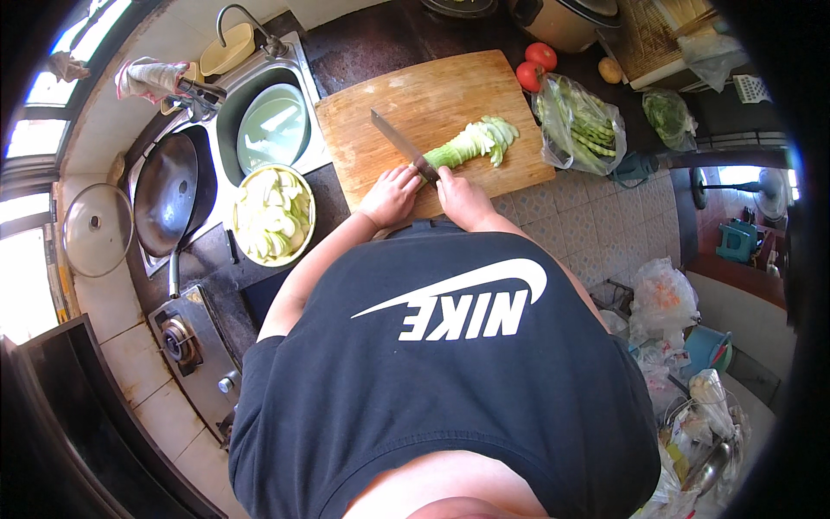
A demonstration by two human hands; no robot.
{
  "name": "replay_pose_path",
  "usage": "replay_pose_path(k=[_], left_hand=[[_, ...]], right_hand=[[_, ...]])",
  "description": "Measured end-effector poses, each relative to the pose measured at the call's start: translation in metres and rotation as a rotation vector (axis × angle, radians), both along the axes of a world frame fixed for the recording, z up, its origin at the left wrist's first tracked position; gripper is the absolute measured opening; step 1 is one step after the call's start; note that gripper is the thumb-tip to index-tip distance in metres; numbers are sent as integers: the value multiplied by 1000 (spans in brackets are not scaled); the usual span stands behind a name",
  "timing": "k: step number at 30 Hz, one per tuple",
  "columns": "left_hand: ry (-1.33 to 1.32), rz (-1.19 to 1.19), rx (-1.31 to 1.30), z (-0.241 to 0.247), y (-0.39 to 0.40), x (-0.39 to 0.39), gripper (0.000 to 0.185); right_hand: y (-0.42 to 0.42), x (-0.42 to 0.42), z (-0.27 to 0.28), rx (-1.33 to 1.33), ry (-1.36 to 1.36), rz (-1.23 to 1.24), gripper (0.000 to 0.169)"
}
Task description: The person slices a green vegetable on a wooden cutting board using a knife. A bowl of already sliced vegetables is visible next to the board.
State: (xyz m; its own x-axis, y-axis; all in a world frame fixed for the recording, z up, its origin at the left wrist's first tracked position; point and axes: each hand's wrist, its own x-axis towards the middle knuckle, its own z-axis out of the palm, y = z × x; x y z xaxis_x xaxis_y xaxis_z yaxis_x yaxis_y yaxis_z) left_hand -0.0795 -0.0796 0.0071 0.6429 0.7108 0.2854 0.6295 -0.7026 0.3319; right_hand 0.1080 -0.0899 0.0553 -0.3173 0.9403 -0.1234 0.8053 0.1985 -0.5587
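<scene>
On a wooden cutting board [389,97], a long pale-green vegetable [460,148] lies cut into thin slices that fan out at its far right end. My right hand [463,198] grips the dark handle of a kitchen knife [397,135]. Its blade slants away to the upper left, over the vegetable's near end. My left hand [391,194] rests with bent fingers on that near end, close beside the knife handle. The fingers hide most of what they hold. To the left, a round basin [314,227] is filled with pale-green vegetable slices [272,214].
Left of the board is a sink [227,123] holding a water-filled basin [259,143]. A wok [165,194] and gas stove [194,350] lie further left. Tomatoes [530,76] and a plastic bag of green beans [580,123] sit by the board's right edge.
</scene>
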Motion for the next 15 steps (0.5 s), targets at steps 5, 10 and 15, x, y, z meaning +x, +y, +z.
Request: replay_pose_path(k=[5,10,15], left_hand=[[-14,0,-5,-2,1,-1,29],[-12,-8,-23,5,1,0,27],[-18,-2,-32,4,2,0,27]], right_hand=[[0,-3,6,16,-29,34,17],[0,-2,3,11,-27,25,15],[-1,1,5,-11,-76,64,19]])
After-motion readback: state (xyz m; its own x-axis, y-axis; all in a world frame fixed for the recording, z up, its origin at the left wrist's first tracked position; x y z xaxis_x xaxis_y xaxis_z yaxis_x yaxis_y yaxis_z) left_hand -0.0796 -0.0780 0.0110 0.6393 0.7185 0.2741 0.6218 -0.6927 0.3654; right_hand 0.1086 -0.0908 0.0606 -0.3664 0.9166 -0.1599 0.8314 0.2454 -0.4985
